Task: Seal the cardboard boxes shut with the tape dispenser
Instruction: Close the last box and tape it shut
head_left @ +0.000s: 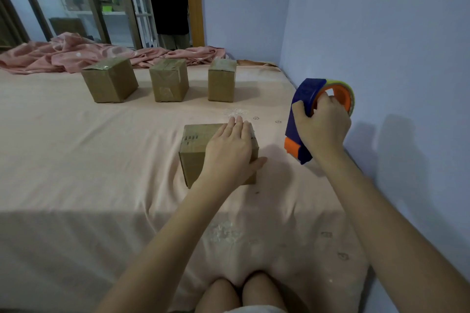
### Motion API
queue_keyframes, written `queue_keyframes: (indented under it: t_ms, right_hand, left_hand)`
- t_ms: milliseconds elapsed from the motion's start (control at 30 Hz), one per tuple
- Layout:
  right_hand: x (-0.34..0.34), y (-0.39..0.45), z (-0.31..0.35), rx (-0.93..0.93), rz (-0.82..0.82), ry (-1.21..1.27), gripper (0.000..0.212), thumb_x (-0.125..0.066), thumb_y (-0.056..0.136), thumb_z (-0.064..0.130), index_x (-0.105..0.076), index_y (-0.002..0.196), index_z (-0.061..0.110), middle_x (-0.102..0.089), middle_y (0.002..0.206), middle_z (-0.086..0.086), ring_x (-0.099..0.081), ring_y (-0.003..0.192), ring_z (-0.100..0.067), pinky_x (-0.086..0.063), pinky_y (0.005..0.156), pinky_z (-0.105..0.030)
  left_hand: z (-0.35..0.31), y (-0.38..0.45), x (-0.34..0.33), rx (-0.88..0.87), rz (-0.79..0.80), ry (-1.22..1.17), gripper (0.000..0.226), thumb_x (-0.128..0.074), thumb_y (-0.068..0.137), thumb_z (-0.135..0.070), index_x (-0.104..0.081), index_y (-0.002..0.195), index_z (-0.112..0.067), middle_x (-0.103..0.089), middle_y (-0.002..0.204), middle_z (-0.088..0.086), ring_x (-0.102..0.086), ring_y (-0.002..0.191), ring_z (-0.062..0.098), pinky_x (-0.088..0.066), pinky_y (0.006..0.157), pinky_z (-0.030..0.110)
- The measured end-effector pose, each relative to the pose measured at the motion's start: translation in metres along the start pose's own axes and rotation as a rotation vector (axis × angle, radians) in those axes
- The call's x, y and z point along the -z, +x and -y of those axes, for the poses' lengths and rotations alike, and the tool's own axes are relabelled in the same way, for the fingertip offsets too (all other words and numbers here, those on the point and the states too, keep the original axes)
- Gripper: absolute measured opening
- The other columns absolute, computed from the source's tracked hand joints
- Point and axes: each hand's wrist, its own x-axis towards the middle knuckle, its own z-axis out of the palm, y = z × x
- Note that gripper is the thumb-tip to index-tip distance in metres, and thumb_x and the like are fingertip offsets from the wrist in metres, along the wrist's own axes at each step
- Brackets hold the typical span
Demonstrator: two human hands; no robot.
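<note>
Cardboard boxes: four; left hand (230, 152) flat on nearest box (194, 157); right hand (324, 123) clamps one tape dispenser (302, 109).

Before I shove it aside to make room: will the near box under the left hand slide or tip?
The near box looks squat and cube-like, so likely slides rather than tips. The soft sheet may bunch and drag. It probably feels light: small plain cardboard.

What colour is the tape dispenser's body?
Dark blue with orange parts: tape dispenser, clearest in the head view.
</note>
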Motion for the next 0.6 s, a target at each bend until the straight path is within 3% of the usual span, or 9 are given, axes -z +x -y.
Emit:
queue_keyframes:
  t_ms: [100, 200, 267, 333, 400, 467, 600]
  right_hand:
    - [-0.005, 0.005, -0.009, 0.082, 0.066, 0.009, 0.023, -0.057, 0.088, 0.030, -0.057, 0.089, 0.007, -0.053, 0.076, -0.001, -0.047, 0.070, -0.016, -0.025, 0.052, -0.017]
    - [-0.010, 0.005, -0.021, 0.081, 0.138, 0.087, 0.025, -0.066, 0.083, 0.032, -0.060, 0.089, 0.009, -0.060, 0.081, -0.005, -0.053, 0.073, -0.020, -0.039, 0.061, -0.026]
    - [-0.011, -0.001, -0.033, 0.025, 0.216, 0.256, 0.016, -0.074, 0.077, 0.031, -0.062, 0.085, 0.024, -0.059, 0.081, 0.007, -0.052, 0.074, -0.010, -0.040, 0.065, -0.015]
    - [-0.011, -0.009, -0.047, -0.004, 0.271, 0.351, 0.024, -0.079, 0.071, 0.031, -0.056, 0.074, 0.039, -0.058, 0.078, 0.017, -0.053, 0.075, -0.002, -0.036, 0.063, -0.002]
    - [-0.012, -0.018, -0.062, -0.014, 0.360, 0.368, 0.022, -0.079, 0.068, 0.038, -0.060, 0.078, 0.046, -0.065, 0.086, 0.016, -0.059, 0.084, -0.001, -0.039, 0.071, -0.006]
    - [-0.011, -0.026, -0.073, -0.006, 0.437, 0.339, 0.025, -0.074, 0.069, 0.048, -0.062, 0.091, 0.052, -0.063, 0.092, 0.028, -0.058, 0.090, 0.004, -0.041, 0.074, -0.012]
    - [-0.010, -0.037, -0.090, 0.054, 0.470, 0.297, 0.027, -0.068, 0.073, 0.038, -0.057, 0.095, 0.050, -0.056, 0.096, 0.037, -0.056, 0.087, 0.003, -0.040, 0.071, -0.008]
  left_hand:
    - [-0.007, 0.006, 0.000, 0.003, 0.015, -0.006, 0.089, -0.042, 0.090, -0.061, -0.009, 0.150, -0.004, -0.011, 0.158, 0.014, -0.009, 0.146, 0.024, -0.008, 0.117, 0.034]
    - [-0.009, 0.010, 0.000, 0.006, 0.022, -0.010, 0.089, -0.042, 0.090, -0.060, -0.008, 0.149, -0.003, -0.011, 0.157, 0.014, -0.010, 0.146, 0.024, -0.008, 0.117, 0.033]
    - [-0.011, 0.011, 0.000, 0.006, 0.023, -0.015, 0.089, -0.043, 0.090, -0.059, -0.009, 0.149, -0.003, -0.012, 0.157, 0.014, -0.010, 0.146, 0.024, -0.008, 0.117, 0.033]
    - [-0.013, 0.011, 0.000, 0.007, 0.024, -0.015, 0.088, -0.044, 0.090, -0.058, -0.010, 0.149, -0.002, -0.014, 0.157, 0.015, -0.011, 0.145, 0.025, -0.008, 0.117, 0.033]
    - [-0.015, 0.012, 0.000, 0.010, 0.024, -0.015, 0.087, -0.045, 0.090, -0.057, -0.012, 0.149, -0.002, -0.015, 0.157, 0.015, -0.013, 0.145, 0.025, -0.009, 0.116, 0.033]
    - [-0.017, 0.015, -0.001, 0.010, 0.019, -0.025, 0.085, -0.044, 0.090, -0.056, -0.014, 0.149, -0.002, -0.017, 0.156, 0.015, -0.014, 0.145, 0.025, -0.010, 0.116, 0.032]
    - [-0.021, 0.016, 0.000, 0.011, 0.012, -0.033, 0.080, -0.041, 0.092, -0.054, -0.016, 0.149, -0.003, -0.018, 0.156, 0.015, -0.015, 0.145, 0.025, -0.010, 0.116, 0.032]
